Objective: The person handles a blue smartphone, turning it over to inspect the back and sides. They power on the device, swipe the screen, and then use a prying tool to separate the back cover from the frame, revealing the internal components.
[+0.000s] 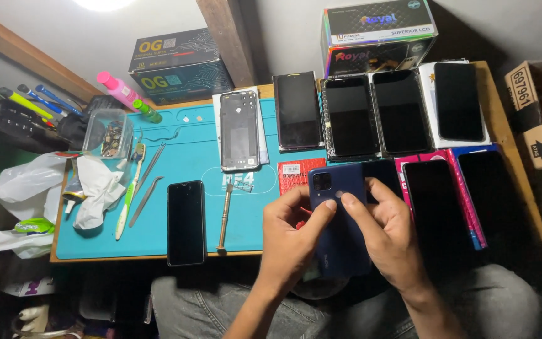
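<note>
Hands gripping dark blue phone [340, 220] back-up above lap, left hand [293, 235] and right hand [387, 235] fingers clamped on it, thumbs pressing near camera | beyond fingers: screwdriver [225, 213], black phone [186, 221] on surface [170, 245] | farther: phone row [377, 113] | step: probably back-cover inspection; next likely needing edge grip.

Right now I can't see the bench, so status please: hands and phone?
Both hands, left and right, grip the dark blue phone, back side up. Thumbs near its camera end. Screwdriver lies untouched on the mat.
</note>
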